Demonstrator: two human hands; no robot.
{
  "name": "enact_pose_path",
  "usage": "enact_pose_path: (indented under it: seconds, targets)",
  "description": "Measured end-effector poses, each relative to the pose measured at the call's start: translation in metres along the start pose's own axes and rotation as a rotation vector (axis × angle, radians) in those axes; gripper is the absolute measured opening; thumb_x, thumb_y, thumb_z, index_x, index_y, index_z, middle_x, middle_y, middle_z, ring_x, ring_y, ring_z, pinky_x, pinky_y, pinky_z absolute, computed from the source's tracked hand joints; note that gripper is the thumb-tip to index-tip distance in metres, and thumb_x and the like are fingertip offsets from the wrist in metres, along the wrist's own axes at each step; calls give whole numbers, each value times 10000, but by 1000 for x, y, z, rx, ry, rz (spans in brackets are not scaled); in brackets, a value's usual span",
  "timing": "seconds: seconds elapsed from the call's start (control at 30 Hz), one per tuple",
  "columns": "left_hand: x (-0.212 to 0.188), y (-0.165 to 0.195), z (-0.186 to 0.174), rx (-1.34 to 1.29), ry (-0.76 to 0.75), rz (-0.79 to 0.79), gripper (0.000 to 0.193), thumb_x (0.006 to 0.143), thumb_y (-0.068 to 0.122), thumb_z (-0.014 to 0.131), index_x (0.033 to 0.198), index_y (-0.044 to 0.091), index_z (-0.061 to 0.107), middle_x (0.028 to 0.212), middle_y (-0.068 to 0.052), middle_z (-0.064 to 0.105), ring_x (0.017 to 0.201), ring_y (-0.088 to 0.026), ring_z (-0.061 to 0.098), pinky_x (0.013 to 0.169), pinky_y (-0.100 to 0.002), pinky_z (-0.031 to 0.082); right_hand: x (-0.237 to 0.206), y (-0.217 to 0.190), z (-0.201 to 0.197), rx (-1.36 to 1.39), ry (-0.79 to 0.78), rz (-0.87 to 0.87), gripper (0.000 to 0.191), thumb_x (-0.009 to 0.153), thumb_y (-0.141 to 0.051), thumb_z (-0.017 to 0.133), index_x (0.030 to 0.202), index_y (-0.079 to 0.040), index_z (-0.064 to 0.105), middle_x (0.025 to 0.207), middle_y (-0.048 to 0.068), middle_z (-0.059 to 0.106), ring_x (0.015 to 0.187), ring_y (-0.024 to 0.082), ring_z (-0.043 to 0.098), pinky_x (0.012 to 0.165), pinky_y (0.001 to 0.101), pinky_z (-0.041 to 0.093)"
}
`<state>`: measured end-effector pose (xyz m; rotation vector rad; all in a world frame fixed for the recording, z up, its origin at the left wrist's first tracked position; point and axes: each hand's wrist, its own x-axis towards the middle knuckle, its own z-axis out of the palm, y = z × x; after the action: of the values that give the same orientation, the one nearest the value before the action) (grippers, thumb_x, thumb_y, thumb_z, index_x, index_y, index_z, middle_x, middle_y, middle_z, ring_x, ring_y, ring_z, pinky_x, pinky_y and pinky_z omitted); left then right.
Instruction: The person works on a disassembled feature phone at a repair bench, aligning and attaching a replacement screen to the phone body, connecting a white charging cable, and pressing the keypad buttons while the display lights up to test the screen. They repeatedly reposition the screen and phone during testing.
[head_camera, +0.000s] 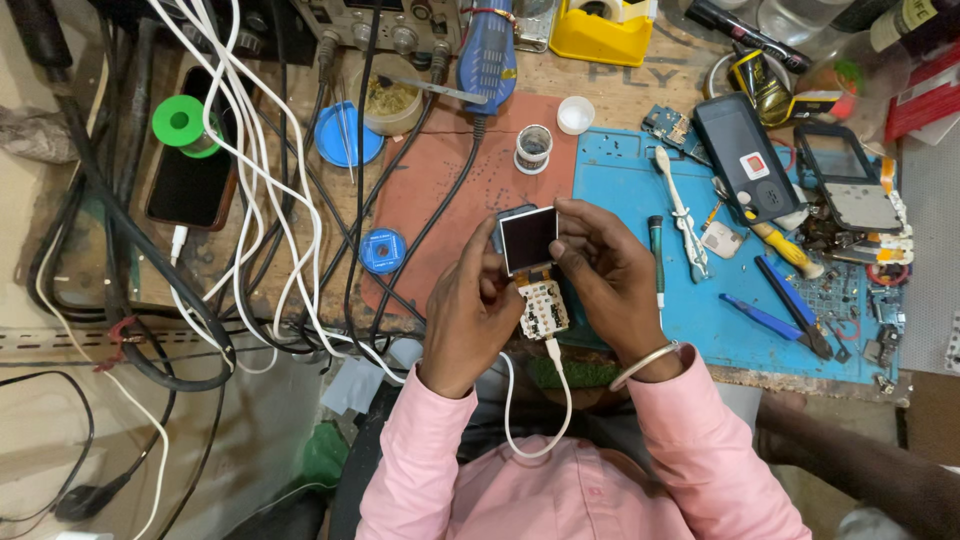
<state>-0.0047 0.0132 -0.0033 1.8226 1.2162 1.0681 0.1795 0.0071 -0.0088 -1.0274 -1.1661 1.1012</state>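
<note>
Hands (470, 310) (610, 275) around square glossy screen (529, 240), white keypad board (543, 308)

A: What kind of place is this?

B: It is a small workshop for phone repair. The wooden bench (640, 75) is full of tools. I see a blue mat (690, 320) with screwdrivers (790, 295) and many little parts, and a red mat (450, 200) beside it.

A: Is there something more?

B: Yes. A soldering iron (487, 60) lies at the back, near a green solder spool (180, 122). Opened phones (850, 185) lie at the right, without their covers. Many black and white cables (250, 200) hang over the left edge. A metal instrument with knobs (385, 25) stands behind.
</note>
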Motion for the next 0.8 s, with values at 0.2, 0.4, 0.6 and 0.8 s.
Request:
enact_pose_path:
  seconds: [0.2, 0.4, 0.6, 0.8]
  targets:
    - [-1, -5, 1, 26, 11, 82, 836, 848, -31, 772, 1571, 25, 357, 933, -85, 702, 696, -176, 580, 632, -331, 495, 0, 0, 1, 15, 1, 4, 449, 1005, 88, 611, 1442, 30, 525, 1303, 132, 672, 1192, 166, 659, 1034, 296, 539]
    - [-1, -10, -1, -13, -47, 74, 861, 861, -33, 769, 1590, 9, 312, 925, -86, 698, 689, -185, 559, 622, -331, 481, 0, -1, 1, 20, -7, 2, 456, 1000, 95, 611, 1442, 28, 525, 1302, 126, 671, 1185, 163, 656, 1038, 299, 538]
    - [-2, -10, -1, 14, -40, 114, 885, 856, -26, 774, 1599, 5, 293, 932, -87, 693, 744, -194, 581, 672, -338, 497, 0, 0, 1, -18, -10, -16, 450, 996, 98, 614, 1433, 25, 533, 1294, 122, 674, 1181, 164, 659, 1037, 302, 538]
    - [-3, -8, -1, 20, -27, 102, 892, 858, -25, 774, 1602, 9, 285, 964, -88, 692, 745, -194, 588, 672, -340, 503, 1, 2, 1, -33, -7, -36, 444, 1001, 95, 621, 1431, 26, 535, 1298, 125, 673, 1192, 168, 654, 1048, 309, 536]
